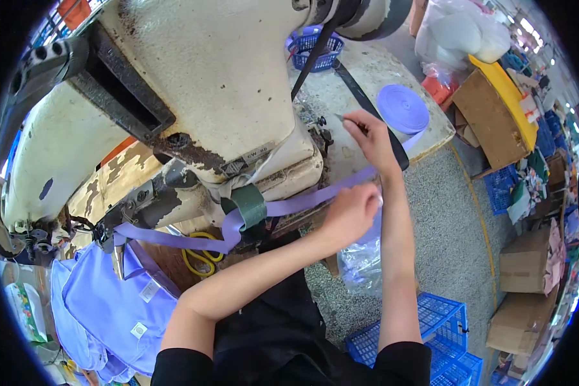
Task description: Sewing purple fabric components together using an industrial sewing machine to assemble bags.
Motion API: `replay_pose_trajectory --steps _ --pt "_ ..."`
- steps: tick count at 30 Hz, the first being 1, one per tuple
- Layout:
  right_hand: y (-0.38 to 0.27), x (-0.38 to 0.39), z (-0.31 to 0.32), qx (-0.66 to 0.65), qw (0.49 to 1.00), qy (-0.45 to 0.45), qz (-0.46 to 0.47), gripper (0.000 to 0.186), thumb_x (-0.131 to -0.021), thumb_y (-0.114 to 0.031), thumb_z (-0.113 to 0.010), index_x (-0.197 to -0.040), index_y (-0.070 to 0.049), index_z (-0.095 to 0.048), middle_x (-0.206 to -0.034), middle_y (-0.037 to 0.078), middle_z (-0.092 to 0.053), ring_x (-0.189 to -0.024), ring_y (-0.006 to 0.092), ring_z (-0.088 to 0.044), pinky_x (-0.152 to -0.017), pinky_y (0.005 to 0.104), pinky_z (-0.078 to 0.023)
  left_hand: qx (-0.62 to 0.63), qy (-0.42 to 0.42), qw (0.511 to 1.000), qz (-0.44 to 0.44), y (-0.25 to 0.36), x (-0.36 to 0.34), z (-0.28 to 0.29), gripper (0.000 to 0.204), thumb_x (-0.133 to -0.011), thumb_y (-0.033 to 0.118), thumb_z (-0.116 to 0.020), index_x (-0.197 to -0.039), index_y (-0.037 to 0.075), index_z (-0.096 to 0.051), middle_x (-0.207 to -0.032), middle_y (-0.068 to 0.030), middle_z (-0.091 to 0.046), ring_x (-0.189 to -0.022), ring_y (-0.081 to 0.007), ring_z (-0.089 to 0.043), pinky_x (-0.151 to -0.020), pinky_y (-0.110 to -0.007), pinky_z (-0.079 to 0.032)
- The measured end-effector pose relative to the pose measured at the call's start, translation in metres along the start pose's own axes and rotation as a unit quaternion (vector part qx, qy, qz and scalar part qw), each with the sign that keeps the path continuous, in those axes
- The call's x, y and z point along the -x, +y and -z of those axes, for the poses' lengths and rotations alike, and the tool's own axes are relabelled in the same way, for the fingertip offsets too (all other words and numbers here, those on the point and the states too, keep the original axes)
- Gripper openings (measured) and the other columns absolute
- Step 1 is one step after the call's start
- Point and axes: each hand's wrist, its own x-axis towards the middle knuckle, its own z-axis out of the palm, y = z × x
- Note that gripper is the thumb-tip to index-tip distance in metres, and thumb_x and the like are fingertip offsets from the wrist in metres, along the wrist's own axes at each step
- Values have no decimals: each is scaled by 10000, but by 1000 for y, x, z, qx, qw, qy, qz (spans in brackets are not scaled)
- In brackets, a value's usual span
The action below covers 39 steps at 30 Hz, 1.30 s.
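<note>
My right hand (372, 138) is raised over the white machine bed, thumb and fingers pinched together; a small dark tip shows at them, too small to name. Below it, my left hand (354, 212) is curled closed and slightly blurred, with a whitish glint at its fingers. Behind the left hand passes a purple fabric tape (302, 201). This tape runs from a flat roll (403, 109), through a dark green ring (246, 207) on the sewing machine (219, 77), to a purple fabric bag (119, 296) at the machine's far left end.
Yellow-handled scissors (202, 256) lie below the tape. A small blue basket (315, 53) stands on the machine table. A clear plastic bag (360, 267) hangs below my left hand. Blue crates (434, 318) stand at lower right; cardboard boxes (527, 260) line the right side.
</note>
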Motion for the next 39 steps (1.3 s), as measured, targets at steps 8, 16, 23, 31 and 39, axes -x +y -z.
replay_pose_trajectory --steps 8,16,23,31,39 --pt "-8 0 -40 89 992 17 -92 179 -858 -160 -700 -968 -20 -676 -782 25 -646 -673 112 -531 -627 242 -428 -271 -286 917 -67 53 76 28 56 -800 12 -578 -848 -8 -556 -736 -185 -671 -644 -387 -657 -589 -457 -524" --pt "-14 46 -58 -142 978 73 -136 155 -862 -133 -655 -947 -6 -680 -724 25 -636 -620 98 -522 -569 238 -419 -366 -335 864 -87 90 153 104 80 -775 25 -594 -843 5 -556 -766 -152 -669 -651 -350 -668 -551 -413 -529" --pt "-89 85 -61 41 951 276 -135 185 -844 -75 -592 -1005 -31 -673 -793 83 -615 -686 212 -571 -618 341 -467 -346 -339 870 95 130 209 175 186 -880 138 -622 -1040 50 -593 -725 -141 -671 -651 -353 -667 -563 -412 -526" --pt "-268 189 -138 -218 974 -68 -1 162 -943 -133 -588 -990 2 -664 -876 60 -676 -589 139 -591 -540 268 -459 -198 -291 908 226 112 250 226 156 -944 112 -589 -1036 -2 -642 -692 -54 -629 -543 -179 -539 -548 -291 -460" --pt "-330 213 -216 -188 954 -230 -34 264 -988 -273 -522 -1010 -26 -616 -881 93 -688 -636 254 -631 -574 357 -498 -156 -204 959 122 110 311 253 147 -960 127 -581 -958 12 -673 -723 -39 -628 -565 -145 -528 -535 -277 -446"
